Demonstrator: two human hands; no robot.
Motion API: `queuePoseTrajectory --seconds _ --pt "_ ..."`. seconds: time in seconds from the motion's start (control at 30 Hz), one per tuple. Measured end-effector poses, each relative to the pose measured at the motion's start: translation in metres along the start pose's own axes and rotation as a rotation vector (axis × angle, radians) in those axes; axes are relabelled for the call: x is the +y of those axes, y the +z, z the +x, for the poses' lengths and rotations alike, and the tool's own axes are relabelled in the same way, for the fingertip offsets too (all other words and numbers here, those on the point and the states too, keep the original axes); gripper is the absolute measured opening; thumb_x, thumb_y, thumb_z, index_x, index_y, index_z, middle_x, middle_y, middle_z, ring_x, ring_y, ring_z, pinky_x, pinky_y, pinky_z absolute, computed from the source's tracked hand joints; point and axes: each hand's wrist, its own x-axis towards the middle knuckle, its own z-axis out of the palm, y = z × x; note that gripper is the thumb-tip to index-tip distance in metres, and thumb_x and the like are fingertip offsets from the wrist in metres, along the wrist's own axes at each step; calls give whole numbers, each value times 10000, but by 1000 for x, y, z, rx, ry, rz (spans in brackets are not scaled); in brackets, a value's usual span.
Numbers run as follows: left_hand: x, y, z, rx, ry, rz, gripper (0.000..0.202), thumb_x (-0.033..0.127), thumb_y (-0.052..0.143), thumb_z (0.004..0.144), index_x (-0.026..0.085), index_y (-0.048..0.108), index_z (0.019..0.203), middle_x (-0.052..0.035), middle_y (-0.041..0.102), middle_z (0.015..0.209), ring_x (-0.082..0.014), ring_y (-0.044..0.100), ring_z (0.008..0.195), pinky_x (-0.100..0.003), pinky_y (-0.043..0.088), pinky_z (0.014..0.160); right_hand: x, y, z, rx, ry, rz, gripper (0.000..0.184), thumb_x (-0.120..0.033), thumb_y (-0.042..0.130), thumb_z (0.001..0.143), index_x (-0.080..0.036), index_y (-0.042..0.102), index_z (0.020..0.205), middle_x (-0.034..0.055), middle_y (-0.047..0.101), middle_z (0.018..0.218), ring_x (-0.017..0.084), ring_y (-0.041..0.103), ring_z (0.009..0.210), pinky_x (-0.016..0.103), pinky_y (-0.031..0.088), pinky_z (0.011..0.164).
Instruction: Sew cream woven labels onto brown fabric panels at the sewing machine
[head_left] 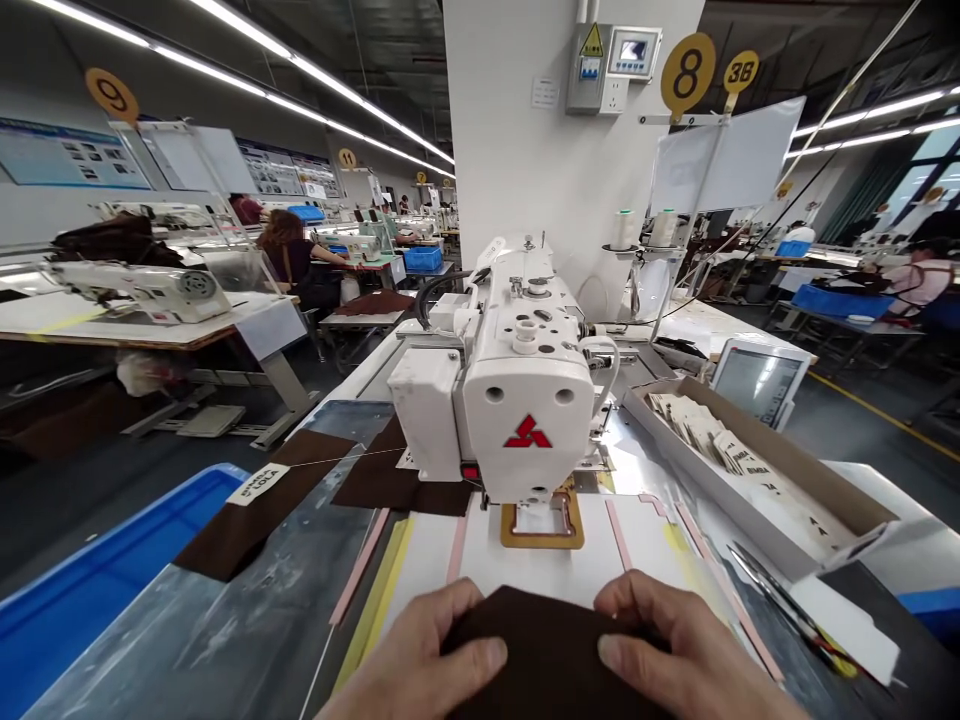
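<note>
At far left sits a blue bin [45, 612], beside the counter [247, 640], on which lies a brown piece [225, 545] bearing a white label [259, 485]. Another brown piece [360, 490] runs partly behind the sewing machine's housing. The left hand [424, 660] has its grip pinching the left edge of a dark brown cloth [547, 650], which is centred on the near side of the machine's clamp frame [510, 537]. The right hand [679, 650] pinches its right edge likewise. Farther right, scissors [776, 595] lie beside a long box [862, 508] of labels.
</note>
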Motion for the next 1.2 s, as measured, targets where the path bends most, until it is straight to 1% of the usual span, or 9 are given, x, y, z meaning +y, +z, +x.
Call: queuePoseTrajectory --seconds 0.1,0.17,0.33,0.43,0.53,0.77,0.87,1.03,1.2 --pt "-3 -16 19 90 -72 150 480 664 662 831 192 584 873 16 552 730 -149 538 540 -205 419 382 2 -1 18 56 108 -37 258 -437 644 926 -200 593 837 -19 569 713 134 526 632 245 405 553" --pt "-5 -25 28 134 -96 240 498 693 597 860 197 564 842 31 506 673 -141 509 498 -208 407 367 2 -1 25 69 130 -79 243 -402 609 947 -199 579 818 -32 540 694 124 527 591 243 403 535" --pt "1 -35 41 200 -179 408 376 585 526 882 224 478 788 71 374 522 -141 442 398 -218 310 347 -6 -8 41 110 172 -221 277 -370 520 983 -218 527 753 -63 497 604 110 533 467 250 384 506" --pt "6 -37 43 224 -152 433 280 487 560 846 232 448 831 79 397 582 -126 444 390 -226 307 368 -13 -11 50 124 198 -261 267 -319 526 954 -223 495 707 -66 502 544 105 507 419 249 363 486" --pt "8 -40 45 224 -115 469 243 458 532 855 233 446 879 81 404 624 -117 414 381 -241 303 374 -17 -13 56 121 208 -271 246 -265 531 917 -229 466 683 -75 472 482 113 527 429 232 345 476" --pt "17 -50 58 192 -66 483 309 490 494 890 237 405 735 68 312 578 -122 356 443 -235 246 371 -18 -26 74 104 180 -278 179 -222 495 897 -228 482 718 -76 514 496 128 597 420 227 337 456" --pt "23 -52 62 197 -66 501 321 465 512 871 236 374 694 59 336 548 -116 344 446 -238 210 392 -18 -30 78 125 169 -300 186 -211 477 896 -229 480 711 -82 482 486 121 579 411 227 328 455" --pt "21 -60 68 141 -71 529 332 412 533 851 233 356 633 30 448 468 -128 404 421 -247 229 401 -17 -31 77 151 161 -338 215 -213 496 895 -227 453 685 -80 461 533 108 571 416 230 313 451" --pt "25 -66 81 94 -86 511 238 433 472 885 221 497 779 20 566 513 -157 484 410 -247 289 401 -15 -37 89 144 152 -351 238 -272 451 959 -235 471 725 -57 513 540 137 587 420 252 300 429"
